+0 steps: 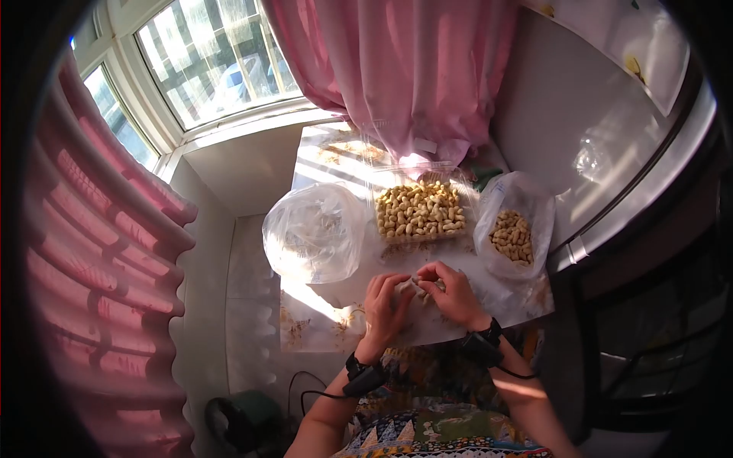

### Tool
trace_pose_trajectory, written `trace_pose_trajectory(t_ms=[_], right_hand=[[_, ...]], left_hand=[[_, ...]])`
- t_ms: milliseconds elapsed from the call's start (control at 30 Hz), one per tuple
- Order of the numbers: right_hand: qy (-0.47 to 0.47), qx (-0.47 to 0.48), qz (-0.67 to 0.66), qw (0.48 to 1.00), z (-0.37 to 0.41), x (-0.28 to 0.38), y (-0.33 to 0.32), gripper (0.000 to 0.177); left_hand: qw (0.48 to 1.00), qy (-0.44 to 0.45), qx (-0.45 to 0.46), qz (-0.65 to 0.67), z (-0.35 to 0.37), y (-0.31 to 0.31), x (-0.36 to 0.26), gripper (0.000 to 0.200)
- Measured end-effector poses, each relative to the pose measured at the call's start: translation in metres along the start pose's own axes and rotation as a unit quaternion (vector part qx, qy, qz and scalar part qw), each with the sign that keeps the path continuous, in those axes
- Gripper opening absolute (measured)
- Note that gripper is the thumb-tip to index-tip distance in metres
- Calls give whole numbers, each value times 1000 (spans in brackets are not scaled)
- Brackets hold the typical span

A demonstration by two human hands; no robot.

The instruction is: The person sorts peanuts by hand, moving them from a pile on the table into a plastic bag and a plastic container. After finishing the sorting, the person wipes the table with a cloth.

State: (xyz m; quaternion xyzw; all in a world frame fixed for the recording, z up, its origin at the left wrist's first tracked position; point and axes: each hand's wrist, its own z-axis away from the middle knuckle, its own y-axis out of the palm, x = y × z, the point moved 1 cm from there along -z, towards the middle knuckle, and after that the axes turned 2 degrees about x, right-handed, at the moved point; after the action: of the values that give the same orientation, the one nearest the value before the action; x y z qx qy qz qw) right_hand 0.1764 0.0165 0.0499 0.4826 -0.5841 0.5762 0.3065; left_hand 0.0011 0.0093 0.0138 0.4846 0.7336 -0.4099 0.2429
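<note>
Over the near part of the table, my left hand [385, 304] and my right hand [452, 295] meet at the fingertips. Fingers and thumbs on both are closed in a pinch around something small and pale, too small to name. Below the fingertips lie a few tan bits like peanuts [423, 296], partly covered by the hands. Just beyond stands a clear plastic box [416, 240] heaped with unshelled peanuts [420, 210]. To its right, an open white plastic bag [492, 200] holds more peanuts [511, 237].
A large clear plastic bag [314, 233] stands open at the left of the table [321, 324], its contents hard to make out. Pink curtains [397, 69] hang behind the table and at far left. Dark bands with cables [365, 375] circle both wrists. A dark green object [252, 420] stands on the floor.
</note>
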Motion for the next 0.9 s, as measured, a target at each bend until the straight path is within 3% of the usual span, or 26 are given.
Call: trace_pose_trajectory(t_ms=[133,200,400,467,500,567,633,700,733,767,900], right_hand=[[-4,3,-1,1000,19,-8,7,19],[45,-13,-32,998,25,-7,8,20],[34,-25,-44,998,37,-17,18,16],[59,-34,-109,992,40,-22,22,15],[86,-42,-173,980,41,-24,23,15],[77,-42,-214,973,44,-26,24,13],[65,-39,-256,964,44,-21,23,12],[61,-41,-307,949,49,-13,22,12],[63,-39,-308,949,52,-11,21,12],[47,-34,-304,951,55,-10,20,12],[42,-40,-264,963,68,-1,12,11]], left_hand=[[999,8,30,37,1,-1,4,21],[997,14,57,49,1,-2,3,18],[990,-70,104,66,0,0,5,12],[934,-204,-22,291,2,1,14,10],[899,-219,-69,372,-4,-9,12,13],[888,-228,-143,373,-9,-22,12,14],[898,-235,-119,352,-9,-31,2,15],[913,-244,50,322,-1,-28,-2,17],[915,-246,76,309,3,-23,-13,16],[947,-185,101,244,7,-19,-14,14],[938,-183,128,264,15,-7,-23,10]])
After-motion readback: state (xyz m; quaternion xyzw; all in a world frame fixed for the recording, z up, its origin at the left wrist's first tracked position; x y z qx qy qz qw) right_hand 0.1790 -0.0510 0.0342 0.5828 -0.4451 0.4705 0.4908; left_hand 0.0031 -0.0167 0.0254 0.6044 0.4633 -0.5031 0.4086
